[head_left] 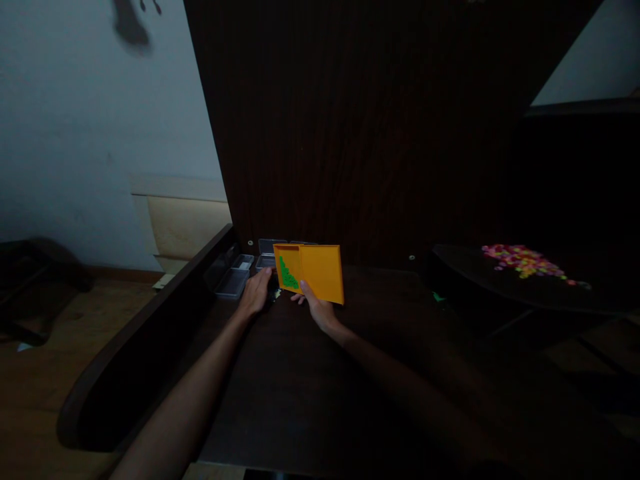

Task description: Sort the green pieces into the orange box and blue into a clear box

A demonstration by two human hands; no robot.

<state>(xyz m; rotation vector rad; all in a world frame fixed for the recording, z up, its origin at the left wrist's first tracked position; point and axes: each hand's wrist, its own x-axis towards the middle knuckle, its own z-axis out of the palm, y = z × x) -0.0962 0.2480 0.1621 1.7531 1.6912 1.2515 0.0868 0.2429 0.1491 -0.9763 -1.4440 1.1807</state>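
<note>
My right hand (317, 308) grips the lower edge of an orange flat box (320, 272), held tilted above the dark table (300, 387). Its lid is slid partly aside, and small green pieces (287, 273) show in the exposed left part. My left hand (257, 292) rests on the table just left of the box, fingers curled over something dark that I cannot make out. Several small clear plastic containers (234, 281) sit right beyond my left hand.
A tall dark wooden panel (360, 133) rises behind the table. At the right, a dark round tray (515, 283) carries a heap of pink and yellow small pieces (525, 261). Wooden floor (60, 333) and a pale wall lie to the left.
</note>
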